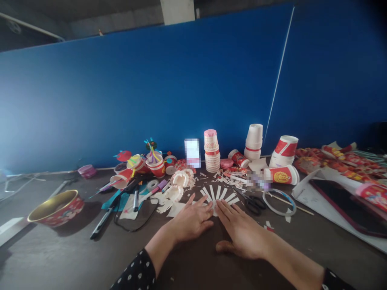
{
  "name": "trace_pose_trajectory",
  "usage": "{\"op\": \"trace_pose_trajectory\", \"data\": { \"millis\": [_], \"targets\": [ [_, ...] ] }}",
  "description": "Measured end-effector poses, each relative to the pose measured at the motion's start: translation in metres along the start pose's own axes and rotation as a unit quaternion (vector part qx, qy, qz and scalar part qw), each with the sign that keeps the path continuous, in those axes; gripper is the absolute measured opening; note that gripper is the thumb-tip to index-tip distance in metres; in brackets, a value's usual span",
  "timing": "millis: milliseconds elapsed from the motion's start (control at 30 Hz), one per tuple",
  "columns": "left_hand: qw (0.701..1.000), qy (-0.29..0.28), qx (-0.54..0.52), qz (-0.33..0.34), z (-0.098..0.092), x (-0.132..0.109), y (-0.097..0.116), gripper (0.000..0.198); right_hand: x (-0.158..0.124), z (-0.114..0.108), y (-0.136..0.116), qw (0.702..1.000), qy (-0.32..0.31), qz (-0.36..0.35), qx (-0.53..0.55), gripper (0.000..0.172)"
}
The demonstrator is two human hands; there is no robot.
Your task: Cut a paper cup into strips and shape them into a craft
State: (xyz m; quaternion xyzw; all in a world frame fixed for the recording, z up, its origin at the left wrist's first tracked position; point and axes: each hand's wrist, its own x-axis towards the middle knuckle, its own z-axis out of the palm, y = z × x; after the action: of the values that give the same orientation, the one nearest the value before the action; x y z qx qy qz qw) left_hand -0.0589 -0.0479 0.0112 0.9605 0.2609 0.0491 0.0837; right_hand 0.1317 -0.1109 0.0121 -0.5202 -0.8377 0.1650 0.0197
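A white paper piece cut into strips point(222, 192), spread like a fan, lies on the dark table in front of me. My left hand point(193, 215) rests palm down over its left lower edge, fingers stretched out. From the right, my right hand point(238, 229) lies flat with its fingertips on the lower part of the fan and its thumb apart. The hands hide the base of the strips. Black-handled scissors point(255, 203) lie just right of the fan. White cut paper point(173, 193) is heaped beyond my left hand.
Stacked paper cups point(212, 153) stand at the back, with white cups point(254, 141) farther right. A gold-lined bowl point(56, 207) and a utility knife point(104, 219) are on the left. A clear tape ring point(279, 203) and a dark tablet point(347, 205) lie right. A blue partition point(151, 88) rises behind.
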Motion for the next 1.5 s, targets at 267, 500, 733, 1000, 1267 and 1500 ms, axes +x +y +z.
{"op": "trace_pose_trajectory", "data": {
  "millis": [267, 500, 733, 1000, 1267, 1500],
  "targets": [
    [0.999, -0.004, 0.018, 0.028, 0.0, 0.001, 0.0, 0.055, -0.001, -0.001, 0.005, 1.0, -0.013, -0.014, 0.013, 0.094],
    [0.998, -0.053, -0.01, 0.026, 0.002, 0.001, -0.002, 0.072, 0.001, -0.003, 0.009, 0.999, -0.035, -0.015, 0.026, 0.094],
    [0.996, -0.07, -0.029, 0.041, -0.004, 0.001, -0.005, 0.062, -0.001, -0.011, 0.024, 0.997, -0.055, -0.032, 0.054, 0.103],
    [0.997, -0.073, -0.013, 0.014, -0.004, 0.003, 0.0, 0.06, -0.002, -0.022, 0.007, 0.999, -0.046, -0.009, 0.013, 0.098],
    [0.997, -0.075, -0.014, -0.006, -0.008, 0.004, 0.005, 0.058, -0.001, -0.019, 0.027, 0.996, -0.033, -0.057, 0.052, 0.093],
    [0.995, -0.094, -0.025, -0.014, -0.011, 0.003, 0.003, 0.059, -0.003, -0.025, 0.033, 0.992, 0.042, -0.122, 0.0, 0.052]
  ]
}}
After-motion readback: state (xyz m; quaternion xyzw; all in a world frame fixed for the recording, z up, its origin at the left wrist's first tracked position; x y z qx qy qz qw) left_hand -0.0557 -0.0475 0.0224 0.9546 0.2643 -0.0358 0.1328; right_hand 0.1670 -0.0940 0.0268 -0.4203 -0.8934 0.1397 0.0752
